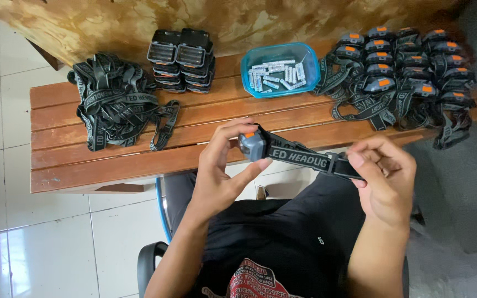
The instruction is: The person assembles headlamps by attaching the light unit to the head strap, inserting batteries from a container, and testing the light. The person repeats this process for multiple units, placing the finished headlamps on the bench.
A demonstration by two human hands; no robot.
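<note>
My left hand (223,165) grips a grey headlamp unit (251,144) with an orange button, thumb and fingers around it. Its black elastic strap (299,157) with light lettering stretches rightward to my right hand (385,179), which pinches the strap at a black buckle. I hold both over my lap, just in front of the wooden bench (139,160).
On the bench lie a heap of loose black straps (117,99) at left, stacked black battery holders (182,58), a blue plastic tray of small batteries (280,69), and several finished headlamps (404,72) piled at right. White tiled floor lies to the left.
</note>
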